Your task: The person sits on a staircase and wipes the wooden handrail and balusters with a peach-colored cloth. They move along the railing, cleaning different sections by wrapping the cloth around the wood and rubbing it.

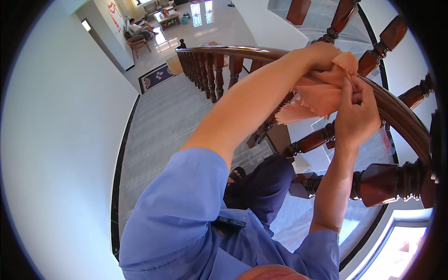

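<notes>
An orange cloth point(322, 95) with ragged edges is bunched over the dark brown wooden handrail point(396, 107), its lower part hanging down on the near side. My left hand point(323, 57) reaches across to the rail and holds the upper part of the cloth; its fingers are mostly hidden by the folds. Closer to me, my right hand point(357, 116) pinches a gathered piece of the same cloth between thumb and fingers. The two hands are close together, with cloth stretched between them.
Turned wooden balusters point(310, 142) support the rail, which curves down to the far left. Grey marble-look stairs point(158, 135) descend beside a white wall point(60, 140). Below are a patterned mat point(156, 78), a wicker chair point(137, 43), a seated person point(140, 29) and a low table point(166, 17).
</notes>
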{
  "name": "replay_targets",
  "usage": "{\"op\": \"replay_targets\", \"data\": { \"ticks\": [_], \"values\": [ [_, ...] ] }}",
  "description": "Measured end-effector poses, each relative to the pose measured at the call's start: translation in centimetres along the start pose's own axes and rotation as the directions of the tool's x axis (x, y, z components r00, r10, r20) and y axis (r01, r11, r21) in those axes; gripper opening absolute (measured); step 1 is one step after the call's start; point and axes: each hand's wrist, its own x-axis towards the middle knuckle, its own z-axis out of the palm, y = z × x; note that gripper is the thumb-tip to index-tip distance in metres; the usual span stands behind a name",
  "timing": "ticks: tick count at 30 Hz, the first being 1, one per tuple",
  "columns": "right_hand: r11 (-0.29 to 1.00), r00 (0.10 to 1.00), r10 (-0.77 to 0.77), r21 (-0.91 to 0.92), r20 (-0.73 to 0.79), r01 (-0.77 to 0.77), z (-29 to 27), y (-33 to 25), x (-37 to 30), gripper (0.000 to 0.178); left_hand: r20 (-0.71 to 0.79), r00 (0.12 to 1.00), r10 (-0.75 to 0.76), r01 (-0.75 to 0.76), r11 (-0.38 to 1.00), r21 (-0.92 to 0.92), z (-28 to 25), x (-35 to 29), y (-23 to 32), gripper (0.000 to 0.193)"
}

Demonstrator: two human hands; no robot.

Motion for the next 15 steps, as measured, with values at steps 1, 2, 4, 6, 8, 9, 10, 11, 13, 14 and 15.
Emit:
{"op": "replay_targets", "data": {
  "ticks": [1,2,4,6,8,9,10,11,13,14,15],
  "values": [
    [1.0,0.998,0.01,-0.002,0.064,-0.01,0.5,0.0,-0.3,0.012,0.01,0.989,-0.147,0.139,0.907,-0.398,0.0,-0.9,-0.7,0.043],
    [1.0,0.992,0.023,-0.009,0.126,-0.022,0.9,0.2,-0.7,0.012,0.088,0.958,-0.273,0.25,0.644,-0.723,0.3,-1.6,-1.7,0.039],
    [0.995,0.987,-0.046,-0.083,0.153,0.059,2.9,1.4,-2.3,0.011,0.136,0.935,-0.328,0.296,0.509,-0.808,1.7,-2.1,-4.5,0.03],
    [0.991,0.982,-0.127,-0.02,0.141,0.131,5.3,1.2,-3.3,0.008,0.072,0.956,-0.283,0.264,0.732,-0.628,2.2,-0.8,-9.9,0.027],
    [0.995,0.97,-0.095,0.038,0.223,0.089,8.6,-0.7,-4.4,0.012,-0.129,0.975,-0.179,0.164,0.98,-0.116,0.0,-2.4,-18.2,0.031],
    [0.997,0.968,-0.058,0.062,0.243,0.044,9.4,-1.7,-4.5,0.012,-0.233,0.931,-0.28,0.238,0.952,-0.193,-0.4,-4.0,-20.6,0.033],
    [1.0,0.963,-0.003,0.029,0.271,-0.005,9.2,-0.5,-4.9,0.013,-0.18,0.975,-0.13,0.165,0.967,0.195,0.3,-3.7,-19.4,0.031],
    [0.999,0.965,0.03,-0.051,0.262,-0.018,8.5,1.5,-5.1,0.013,-0.093,0.996,0.014,0.039,0.837,0.546,1.5,-3.4,-16.8,0.03],
    [0.989,0.941,0.137,0.015,0.309,-0.149,7.4,2.1,-4.6,0.014,-0.284,0.943,-0.174,0.233,0.954,0.189,1.5,-5.2,-12.4,0.027],
    [0.985,0.944,0.141,0.05,0.297,-0.163,7.0,1.0,-3.8,0.016,-0.291,0.942,-0.168,0.231,0.953,0.198,0.1,-6.1,-11.9,0.027],
    [0.985,0.947,0.137,0.059,0.292,-0.161,6.8,0.3,-3.0,0.016,-0.337,0.865,-0.371,0.386,0.922,-0.024,-1.0,-6.9,-11.7,0.027]
  ]
}}
